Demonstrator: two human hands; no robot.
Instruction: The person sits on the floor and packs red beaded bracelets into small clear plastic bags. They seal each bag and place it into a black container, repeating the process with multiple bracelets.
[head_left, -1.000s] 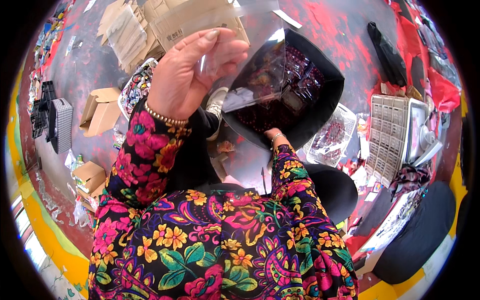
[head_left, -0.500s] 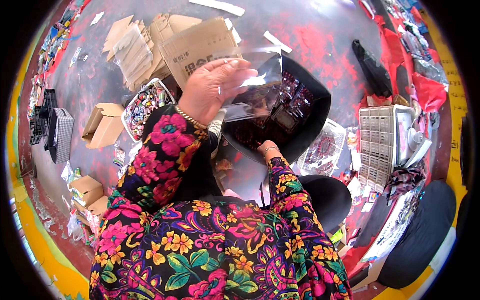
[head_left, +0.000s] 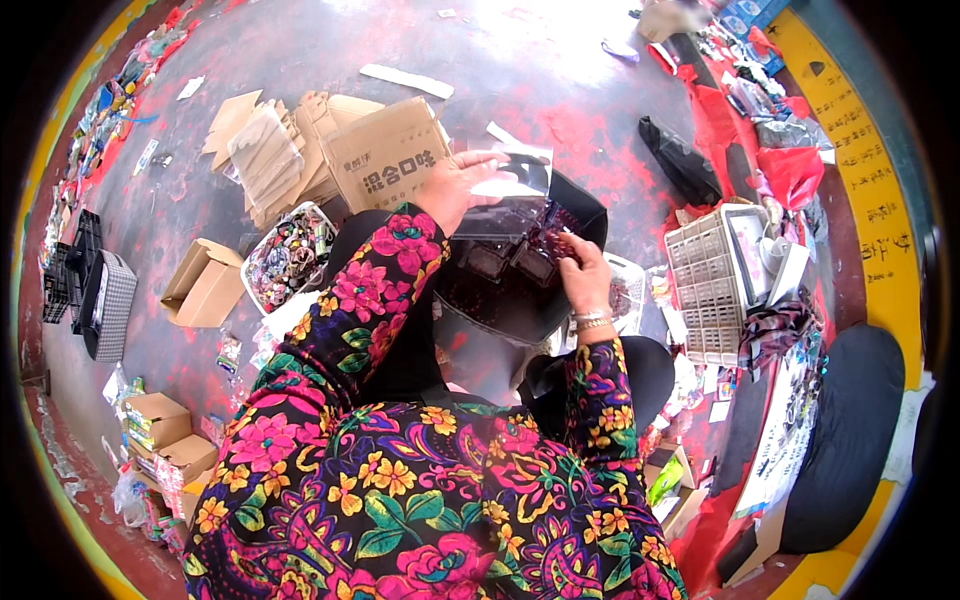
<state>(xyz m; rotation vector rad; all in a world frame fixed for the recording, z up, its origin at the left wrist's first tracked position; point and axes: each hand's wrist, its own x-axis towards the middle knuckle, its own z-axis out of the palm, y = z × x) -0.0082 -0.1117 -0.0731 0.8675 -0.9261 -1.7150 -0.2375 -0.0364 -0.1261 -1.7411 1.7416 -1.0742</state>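
Note:
My left hand (head_left: 452, 190) is closed on the edge of a clear plastic bag (head_left: 528, 172), held up over a deep black tub-like container (head_left: 583, 208). Dark red, shiny bead-like bits lie inside the container, with several clear packets (head_left: 487, 262) among them. My right hand (head_left: 588, 278) is at the container's right side, thumb and fingers pinched on a dark red beaded strand (head_left: 548, 236) just below the plastic bag. Glare and the clear film partly hide where the strand meets the bag.
A white basket of small wrapped items (head_left: 290, 262) and an open cardboard box (head_left: 203, 283) stand to my left. Flattened cardboard (head_left: 385, 160) lies beyond them. To the right are a pale plastic crate (head_left: 703, 290), a white basket (head_left: 628, 290) and a black cushion (head_left: 850, 440).
My right hand has come up from inside the black container, now pinching a dark red beaded strand near the bag. My left hand still holds the clear bag. The whole view has shifted somewhat.

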